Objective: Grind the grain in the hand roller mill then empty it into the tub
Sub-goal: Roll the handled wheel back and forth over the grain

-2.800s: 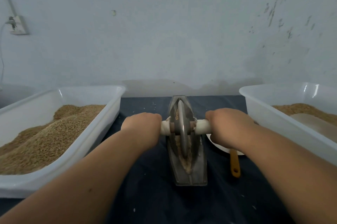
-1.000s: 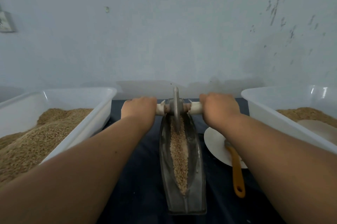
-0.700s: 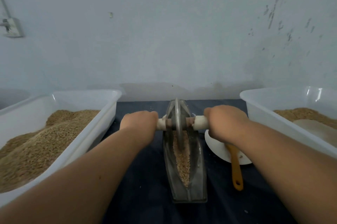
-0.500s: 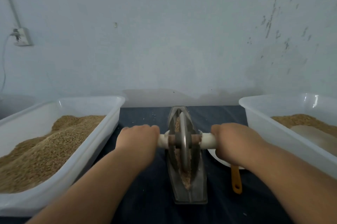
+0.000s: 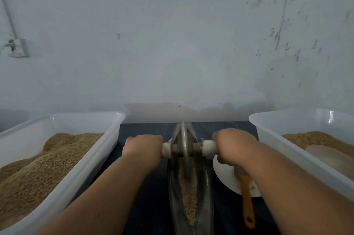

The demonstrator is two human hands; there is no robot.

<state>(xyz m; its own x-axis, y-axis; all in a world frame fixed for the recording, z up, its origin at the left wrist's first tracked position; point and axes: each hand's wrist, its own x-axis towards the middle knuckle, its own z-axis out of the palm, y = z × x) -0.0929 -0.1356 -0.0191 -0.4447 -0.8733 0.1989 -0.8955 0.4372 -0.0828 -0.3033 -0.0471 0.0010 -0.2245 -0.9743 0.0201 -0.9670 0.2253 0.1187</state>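
I see trough point(image 5: 205, 206) between left hand point(image 5: 142, 148) and right hand point(image 5: 234, 146): dull metal | left tub point(image 5: 95, 158), right tub point(image 5: 287, 123): glossy plastic | cloth point(image 5: 153, 196) beneath: matt

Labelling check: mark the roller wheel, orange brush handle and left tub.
roller wheel point(image 5: 185, 162), head view, disc below axle.
orange brush handle point(image 5: 246, 200), head view, mid-handle.
left tub point(image 5: 82, 123), head view, bare far wall.

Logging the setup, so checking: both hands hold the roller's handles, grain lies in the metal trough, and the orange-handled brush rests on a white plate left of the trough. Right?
Not quite: the head view shows the brush on the plate right of the trough, not left. The left hand and right hand do hold the roller handles, and grain lies in the trough.
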